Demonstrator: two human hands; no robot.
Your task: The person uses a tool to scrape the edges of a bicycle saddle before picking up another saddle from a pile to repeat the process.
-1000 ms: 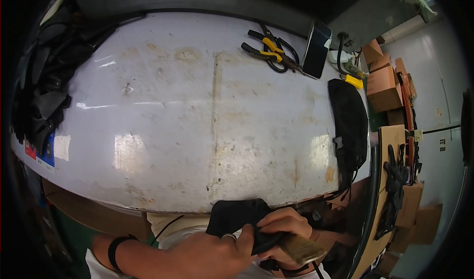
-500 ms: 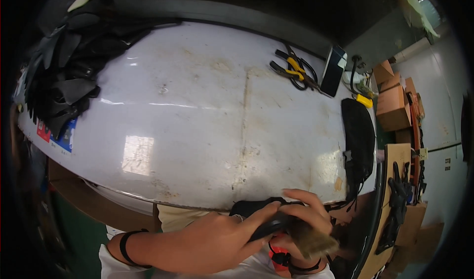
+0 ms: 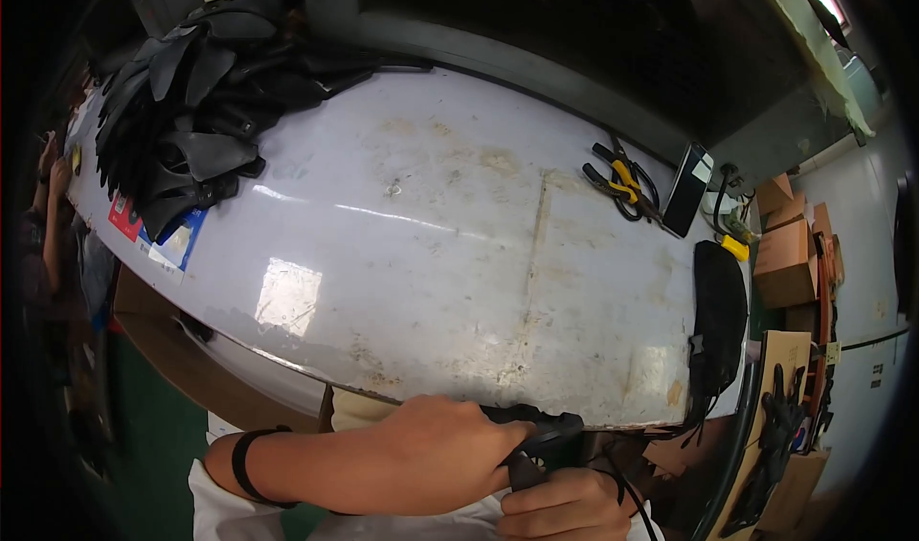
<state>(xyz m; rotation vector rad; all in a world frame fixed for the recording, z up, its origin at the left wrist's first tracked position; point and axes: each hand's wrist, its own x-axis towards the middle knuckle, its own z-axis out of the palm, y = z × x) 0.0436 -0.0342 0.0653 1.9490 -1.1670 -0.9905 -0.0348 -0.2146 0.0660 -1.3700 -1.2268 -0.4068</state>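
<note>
A black moulded piece (image 3: pixel 548 427) is held at the near edge of the table, in front of my body. My left hand (image 3: pixel 445 445) is closed round its left side, the back of the hand upward and most fingers hidden. My right hand (image 3: pixel 565 505) is closed lower down, its fingers curled round a dark grey flat end (image 3: pixel 524 470) that sticks up beside the left fingertips. This end appears to belong to the same piece, though the join is hidden. A black band circles each wrist.
A pile of similar black pieces (image 3: pixel 206 148) covers the far left. Yellow-and-black pliers (image 3: pixel 624 185), a phone (image 3: pixel 687 191) and a black pouch (image 3: pixel 718 321) lie along the right side of the white table (image 3: pixel 431 244). Cardboard boxes (image 3: pixel 787 259) and black gloves (image 3: pixel 771 445) are beyond.
My right hand has gone from open-spread fingers over the piece to a closed grip lower down. The left hand has rolled back-upward. The view has shifted, so the table sits lower and farther right.
</note>
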